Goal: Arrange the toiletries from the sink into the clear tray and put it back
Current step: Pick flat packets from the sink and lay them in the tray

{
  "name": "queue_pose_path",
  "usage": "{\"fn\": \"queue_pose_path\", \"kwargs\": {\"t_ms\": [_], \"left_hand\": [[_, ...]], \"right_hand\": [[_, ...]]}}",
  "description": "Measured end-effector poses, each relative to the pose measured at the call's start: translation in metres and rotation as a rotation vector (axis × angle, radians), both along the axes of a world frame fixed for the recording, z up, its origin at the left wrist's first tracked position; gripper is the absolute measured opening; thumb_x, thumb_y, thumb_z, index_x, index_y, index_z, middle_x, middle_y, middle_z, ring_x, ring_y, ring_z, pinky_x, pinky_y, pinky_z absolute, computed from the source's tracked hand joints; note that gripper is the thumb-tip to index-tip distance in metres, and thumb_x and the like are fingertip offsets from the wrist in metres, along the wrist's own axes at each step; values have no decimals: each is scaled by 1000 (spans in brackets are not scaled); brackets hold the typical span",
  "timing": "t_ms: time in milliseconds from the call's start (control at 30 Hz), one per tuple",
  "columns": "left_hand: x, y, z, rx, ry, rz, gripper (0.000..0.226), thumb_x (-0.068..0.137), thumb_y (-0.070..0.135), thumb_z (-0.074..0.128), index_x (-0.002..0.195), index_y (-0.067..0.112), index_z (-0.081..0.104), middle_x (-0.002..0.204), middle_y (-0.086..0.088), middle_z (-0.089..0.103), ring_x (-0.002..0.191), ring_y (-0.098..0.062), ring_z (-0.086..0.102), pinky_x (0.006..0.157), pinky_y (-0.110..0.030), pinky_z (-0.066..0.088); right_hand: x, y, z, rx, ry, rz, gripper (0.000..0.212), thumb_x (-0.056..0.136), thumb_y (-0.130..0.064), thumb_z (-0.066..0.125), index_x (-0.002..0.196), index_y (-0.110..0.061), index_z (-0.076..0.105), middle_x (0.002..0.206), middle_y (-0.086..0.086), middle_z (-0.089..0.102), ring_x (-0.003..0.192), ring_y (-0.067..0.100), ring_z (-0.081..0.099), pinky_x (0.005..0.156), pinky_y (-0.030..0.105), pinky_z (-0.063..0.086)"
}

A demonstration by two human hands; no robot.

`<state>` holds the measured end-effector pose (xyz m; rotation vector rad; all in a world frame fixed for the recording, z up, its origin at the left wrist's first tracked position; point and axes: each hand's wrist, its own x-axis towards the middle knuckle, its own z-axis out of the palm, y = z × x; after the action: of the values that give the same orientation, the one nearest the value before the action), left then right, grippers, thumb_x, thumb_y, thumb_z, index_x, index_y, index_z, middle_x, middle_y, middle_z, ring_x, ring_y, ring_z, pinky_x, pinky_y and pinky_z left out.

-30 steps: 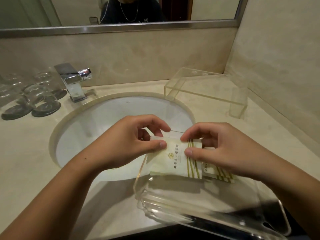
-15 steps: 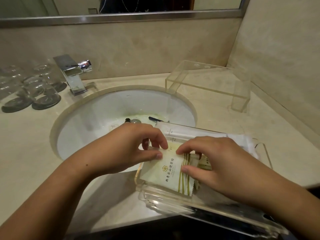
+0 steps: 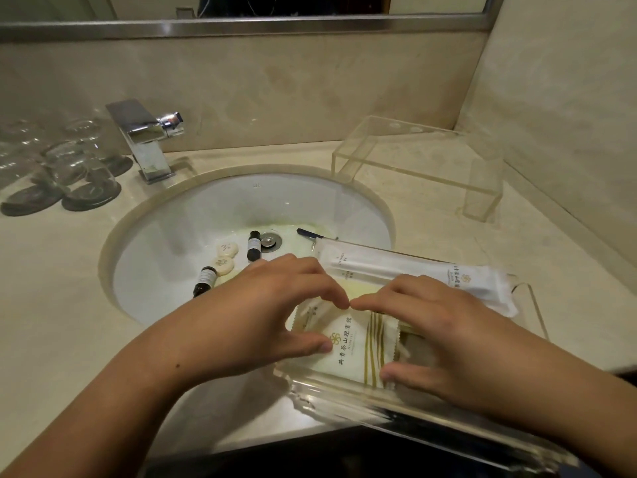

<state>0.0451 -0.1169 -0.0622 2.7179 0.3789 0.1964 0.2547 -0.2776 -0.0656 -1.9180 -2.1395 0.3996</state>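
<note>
Head view: pale sachet (image 3: 348,343), maybe flat.

Both hands (image 3: 348,326) on sachet (image 3: 355,346) in clear tray (image 3: 344,395)

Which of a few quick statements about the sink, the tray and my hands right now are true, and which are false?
1. Two small dark bottles lie in the sink. True.
2. Both hands, left hand and right hand, rest on the cream packet in the clear tray. True.
3. The round soaps are already in the tray. False: they lie in the sink.
4. The faucet is running. False: no water shows.
5. The clear stand holds bottles. False: nothing shows on it.
</note>
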Motion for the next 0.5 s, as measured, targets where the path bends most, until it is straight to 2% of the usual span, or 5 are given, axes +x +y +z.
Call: {"fn": "queue_pose_path", "kwargs": {"t_ms": [167, 333, 433, 500], "left_hand": [[-1, 2, -5, -1, -31, 9, 37, 87, 56, 69, 122, 47, 60, 118, 26, 56, 113, -4, 55, 95, -33, 47], [2, 2, -7, -11, -44, 8, 35, 88, 55, 67, 121, 47, 61, 117, 27, 58, 112, -4, 56, 95, -34, 47], [2, 2, -9, -18, -44, 8, 35, 88, 56, 66, 121, 46, 61, 116, 26, 58, 111, -5, 56, 94, -33, 47], [2, 2, -10, -22, -47, 8, 34, 88, 55, 66, 121, 46, 61, 116, 26, 57, 111, -5, 55, 94, -33, 47]], "right_hand": [[-4, 2, 0, 111, 38, 1, 60, 78, -54, 64, 135, -43, 49, 116, -18, 61, 103, -5, 50, 91, 13, 36], [-2, 3, -1, 123, 93, 2, 61, 78, -42, 78, 134, -41, 55, 116, -21, 64, 103, -8, 55, 92, 13, 42], [-1, 3, -1, 109, 93, -17, 60, 78, -47, 75, 133, -44, 52, 113, -29, 58, 101, -13, 51, 90, 4, 36], [-1, 3, -2, 113, 85, -26, 57, 79, -53, 66, 132, -44, 51, 110, -32, 53, 99, -14, 50, 89, 5, 36]]}}
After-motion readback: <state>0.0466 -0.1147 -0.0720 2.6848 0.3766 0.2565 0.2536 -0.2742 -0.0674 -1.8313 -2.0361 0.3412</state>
